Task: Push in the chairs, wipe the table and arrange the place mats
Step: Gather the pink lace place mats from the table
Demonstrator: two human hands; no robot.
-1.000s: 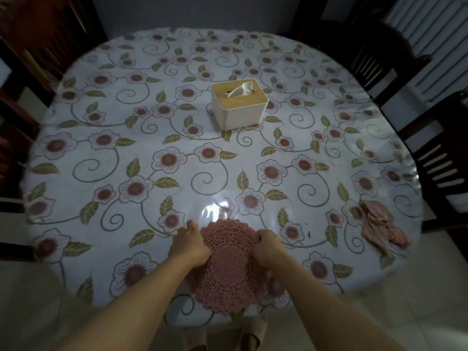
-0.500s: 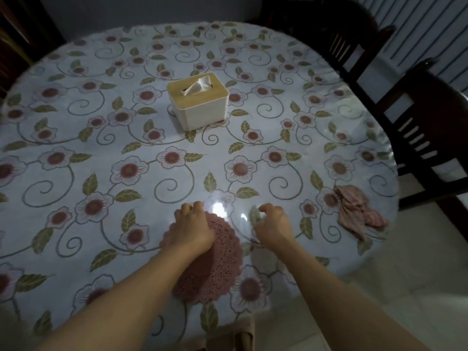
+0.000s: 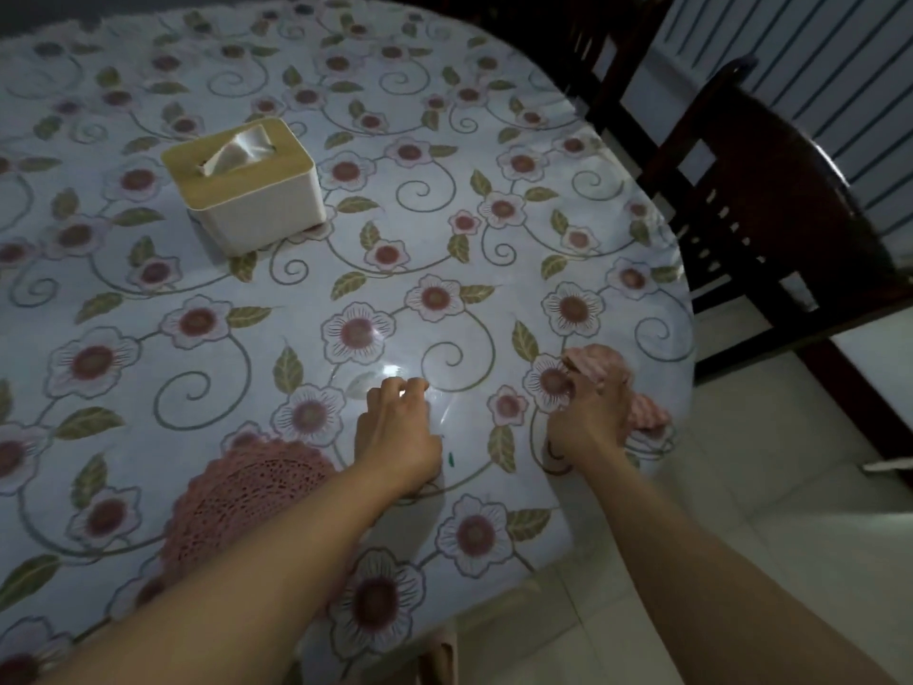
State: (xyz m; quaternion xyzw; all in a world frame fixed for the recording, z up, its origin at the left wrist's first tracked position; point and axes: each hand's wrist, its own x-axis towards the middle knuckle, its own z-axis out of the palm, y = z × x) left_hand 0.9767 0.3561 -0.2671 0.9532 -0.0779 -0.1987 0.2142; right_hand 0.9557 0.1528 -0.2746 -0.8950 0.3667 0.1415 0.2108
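A round pink crochet place mat (image 3: 247, 506) lies flat near the front edge of the oval table (image 3: 518, 259), which is covered by a flowered plastic cloth. My left forearm crosses the mat's right side. My left hand (image 3: 395, 427) rests to the right of the mat, fingers bent, tips on the tablecloth, holding nothing. My right hand (image 3: 590, 412) is down on a crumpled pink wiping cloth (image 3: 647, 412) near the table's right edge, with its fingers closed on the bunched fabric.
A white tissue box (image 3: 247, 185) with a wooden lid stands left of the table's middle. A dark wooden chair (image 3: 770, 200) sits at the right side and another chair (image 3: 593, 37) at the far right. Pale tiled floor (image 3: 741, 487) lies to the right.
Both hands left the place mat, which stays flat near the front edge. My right hand moved right onto the pink cloth; my left slid right off the mat. The view swung right.
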